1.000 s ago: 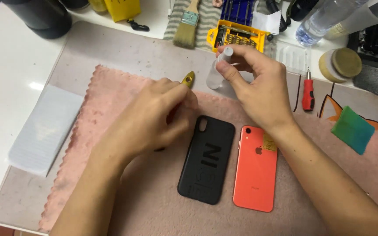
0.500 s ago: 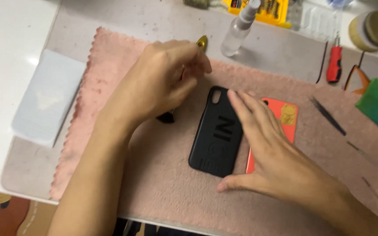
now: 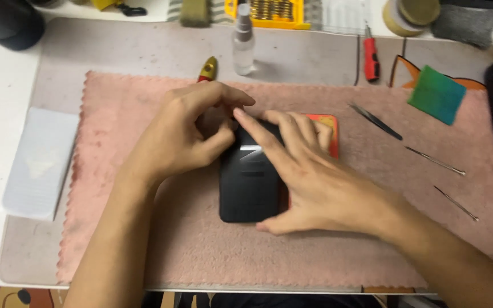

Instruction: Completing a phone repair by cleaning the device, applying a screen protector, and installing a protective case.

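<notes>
A black phone case lies on the pink cloth. My left hand is curled at the case's top left corner, thumb and fingertips pinching there. My right hand lies across the case from the right, index finger stretched to the same corner and thumb at the bottom edge. Under my right fingers, a coral phone shows only its top right corner beside the case.
A small spray bottle and a red-and-yellow tool sit just beyond my hands. Right of them lie a red screwdriver, tweezers, two thin metal picks and a green cloth. A pale flat block lies at left.
The spray bottle left my right hand and now stands on the mat. My right hand came down onto the black case and coral phone, and my left hand moved to the case's top corner.
</notes>
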